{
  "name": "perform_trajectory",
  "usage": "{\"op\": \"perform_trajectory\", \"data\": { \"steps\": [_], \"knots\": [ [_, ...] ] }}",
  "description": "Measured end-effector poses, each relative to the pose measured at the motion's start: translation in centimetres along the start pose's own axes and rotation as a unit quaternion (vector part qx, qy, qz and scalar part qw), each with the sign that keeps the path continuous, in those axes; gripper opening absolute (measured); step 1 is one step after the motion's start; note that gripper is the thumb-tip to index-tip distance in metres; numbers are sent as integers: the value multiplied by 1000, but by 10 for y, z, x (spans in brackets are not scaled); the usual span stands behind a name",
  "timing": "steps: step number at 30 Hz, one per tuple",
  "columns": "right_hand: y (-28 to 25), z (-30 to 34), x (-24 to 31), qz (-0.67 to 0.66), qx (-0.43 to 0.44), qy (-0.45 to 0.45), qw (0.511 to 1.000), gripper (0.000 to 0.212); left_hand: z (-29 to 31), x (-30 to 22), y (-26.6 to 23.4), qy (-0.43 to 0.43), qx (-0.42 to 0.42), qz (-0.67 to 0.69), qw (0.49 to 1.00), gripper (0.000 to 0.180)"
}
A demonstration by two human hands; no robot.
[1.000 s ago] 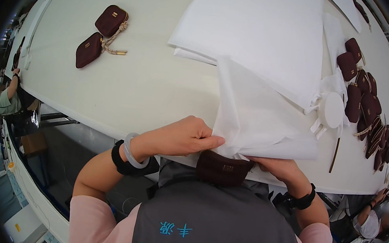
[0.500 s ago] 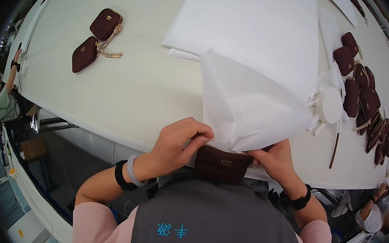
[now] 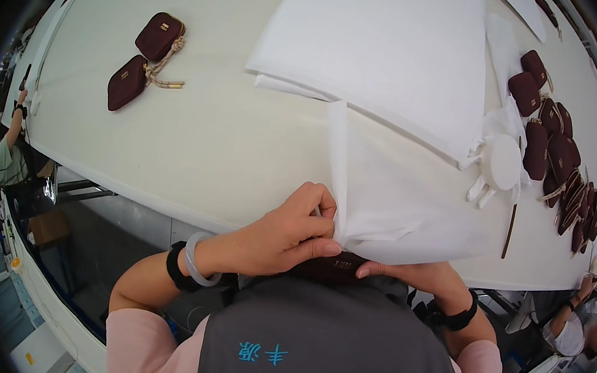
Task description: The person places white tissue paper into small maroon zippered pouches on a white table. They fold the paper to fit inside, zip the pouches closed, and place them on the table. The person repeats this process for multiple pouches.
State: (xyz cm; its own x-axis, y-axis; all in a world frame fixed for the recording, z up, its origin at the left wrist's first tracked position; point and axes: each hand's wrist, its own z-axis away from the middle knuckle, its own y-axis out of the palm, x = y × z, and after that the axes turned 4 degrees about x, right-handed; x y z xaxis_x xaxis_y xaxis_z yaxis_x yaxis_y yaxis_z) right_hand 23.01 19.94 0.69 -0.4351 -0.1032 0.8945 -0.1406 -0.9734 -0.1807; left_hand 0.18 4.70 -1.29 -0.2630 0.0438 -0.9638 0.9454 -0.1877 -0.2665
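Observation:
A dark burgundy zip pouch (image 3: 337, 268) with small gold lettering is at the near table edge, against my apron. A thin white sheet of tissue paper (image 3: 410, 219) spreads up from its top onto the table, and its lower end looks gathered at the pouch opening. My left hand (image 3: 294, 233) is closed, pinching the sheet's left edge just above the pouch. With its thumb on the pouch's front, my right hand (image 3: 416, 273) grips the pouch at its right side; the other fingers are hidden under the paper.
A stack of white sheets (image 3: 383, 51) lies ahead. Two burgundy pouches (image 3: 160, 36) with a knotted cord are at left, and a pile of several more (image 3: 564, 154) at right. Near it are a round white object (image 3: 502, 163) and a thin brown strip (image 3: 510, 232). Other people show at both edges.
My left hand has moved right and slightly down along the paper. The sheet has swung lower and rightward, its left edge now folded upright. More of the pouch is covered.

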Motion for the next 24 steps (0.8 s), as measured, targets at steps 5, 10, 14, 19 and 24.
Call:
{"op": "perform_trajectory", "data": {
  "steps": [5, 10, 14, 19, 24],
  "knots": [
    [6, 3, 0, -2, -84, -48, 995, 41, 8, -8, -8, -89, -4, 1, 996, 28],
    [7, 10, -39, 178, -99, -138, 969, 29, 13, -7, 3, -1, -94, -112, 989, 30],
    [5, 8, -5, 219, -155, -166, 949, 32, 9, 3, 7, 96, -175, -200, 959, 38],
    [11, 9, -12, 263, -168, -189, 931, 34, 20, 8, 14, 53, -208, -177, 961, 44],
    [11, 3, -8, 268, -170, -208, 925, 29, 10, -4, 9, 37, -158, -220, 962, 37]
  ]
}}
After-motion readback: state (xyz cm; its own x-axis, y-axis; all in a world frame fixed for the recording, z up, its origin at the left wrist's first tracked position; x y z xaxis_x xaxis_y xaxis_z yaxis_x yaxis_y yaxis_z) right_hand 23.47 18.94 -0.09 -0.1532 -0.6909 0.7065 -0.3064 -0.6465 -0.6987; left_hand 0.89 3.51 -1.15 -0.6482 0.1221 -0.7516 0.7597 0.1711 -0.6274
